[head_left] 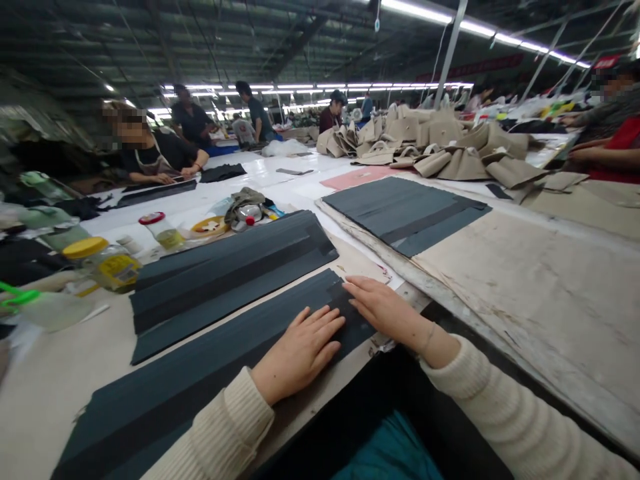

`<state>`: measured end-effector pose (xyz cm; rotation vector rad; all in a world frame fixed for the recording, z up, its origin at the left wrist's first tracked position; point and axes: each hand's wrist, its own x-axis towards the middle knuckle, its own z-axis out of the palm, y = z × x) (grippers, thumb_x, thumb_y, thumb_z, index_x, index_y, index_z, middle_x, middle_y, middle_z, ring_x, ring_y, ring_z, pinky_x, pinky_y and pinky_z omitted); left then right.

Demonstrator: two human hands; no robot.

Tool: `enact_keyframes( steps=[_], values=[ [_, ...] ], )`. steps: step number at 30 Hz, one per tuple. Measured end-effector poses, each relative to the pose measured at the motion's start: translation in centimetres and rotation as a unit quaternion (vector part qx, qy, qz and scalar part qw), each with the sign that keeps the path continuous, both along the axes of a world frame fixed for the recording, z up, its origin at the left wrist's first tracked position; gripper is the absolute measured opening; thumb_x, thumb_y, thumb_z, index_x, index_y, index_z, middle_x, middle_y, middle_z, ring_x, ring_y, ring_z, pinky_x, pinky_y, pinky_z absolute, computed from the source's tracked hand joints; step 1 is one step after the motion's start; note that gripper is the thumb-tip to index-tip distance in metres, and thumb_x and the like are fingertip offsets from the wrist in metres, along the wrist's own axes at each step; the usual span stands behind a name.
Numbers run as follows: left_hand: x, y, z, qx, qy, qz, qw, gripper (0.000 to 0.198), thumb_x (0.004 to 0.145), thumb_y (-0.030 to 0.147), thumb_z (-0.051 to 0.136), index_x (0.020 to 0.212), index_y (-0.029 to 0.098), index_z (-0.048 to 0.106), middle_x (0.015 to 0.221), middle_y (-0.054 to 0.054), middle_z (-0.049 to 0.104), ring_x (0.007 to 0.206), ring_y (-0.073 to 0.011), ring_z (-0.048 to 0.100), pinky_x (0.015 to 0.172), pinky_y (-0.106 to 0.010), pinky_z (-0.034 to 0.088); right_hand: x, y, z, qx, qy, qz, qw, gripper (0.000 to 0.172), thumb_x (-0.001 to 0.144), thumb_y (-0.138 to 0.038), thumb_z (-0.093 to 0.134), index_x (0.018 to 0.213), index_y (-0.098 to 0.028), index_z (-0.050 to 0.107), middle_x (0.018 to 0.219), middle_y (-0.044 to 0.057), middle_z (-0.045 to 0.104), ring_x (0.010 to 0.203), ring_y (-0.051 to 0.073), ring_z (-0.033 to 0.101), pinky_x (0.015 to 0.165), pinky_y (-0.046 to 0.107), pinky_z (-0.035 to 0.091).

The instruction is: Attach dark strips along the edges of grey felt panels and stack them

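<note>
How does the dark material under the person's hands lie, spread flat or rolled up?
Spread flat: the dark material stretches along the table, the left hand and right hand laid over it.

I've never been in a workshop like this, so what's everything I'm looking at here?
Near dark panel: 1, blue-grey with black band, foreground
Middle dark panel: 1, same colours, just beyond
Far dark panel: 1, same colours, right of centre
Yellow-lidded jar: 1, clear, left
Red-lidded jar: 1, clear, left
Bottle: 1, whitish with green nozzle, far left
Tan pieces: many, heaped, upper right
Pink sheet: 1, centre, beyond the panels
Co-workers: at least five, mostly dark clothes, background
Ceiling lights: several, white, overhead
Smaller clutter: too blurred to count
Sleeves: 2, cream, foreground
Left hand: 1, bare, flat on near dark panel
Right hand: 1, bare, at that panel's right end
</note>
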<state>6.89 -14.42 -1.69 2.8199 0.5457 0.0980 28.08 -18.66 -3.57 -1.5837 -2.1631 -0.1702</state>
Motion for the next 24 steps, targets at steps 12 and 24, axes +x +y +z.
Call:
enact_keyframes(
  steps=[12, 24],
  values=[
    [-13.7, 0.6, -1.7, 0.061, 0.092, 0.302, 0.947, 0.056, 0.088, 0.052, 0.022, 0.137, 0.023, 0.024, 0.144, -0.005, 0.023, 0.133, -0.0215, 0.018, 0.106, -0.046, 0.018, -0.8, 4.6, -4.4, -0.085, -0.091, 0.03, 0.992, 0.06, 0.088, -0.051, 0.026, 0.133, -0.013, 0.038, 0.138, 0.011, 0.034, 0.127, 0.024, 0.03, 0.101, 0.045, 0.032],
    [-15.7, 0.0, -1.1, -0.011, 0.039, 0.32, 0.947, 0.054, 0.088, 0.049, 0.027, 0.135, 0.023, 0.027, 0.144, -0.005, 0.025, 0.132, -0.0202, 0.02, 0.107, -0.043, 0.018, 0.4, 5.5, -5.2, -0.077, -0.109, 0.056, 0.989, 0.071, 0.084, -0.058, 0.023, 0.131, -0.008, 0.041, 0.136, 0.013, 0.036, 0.126, 0.026, 0.032, 0.103, 0.044, 0.031]
  ],
)
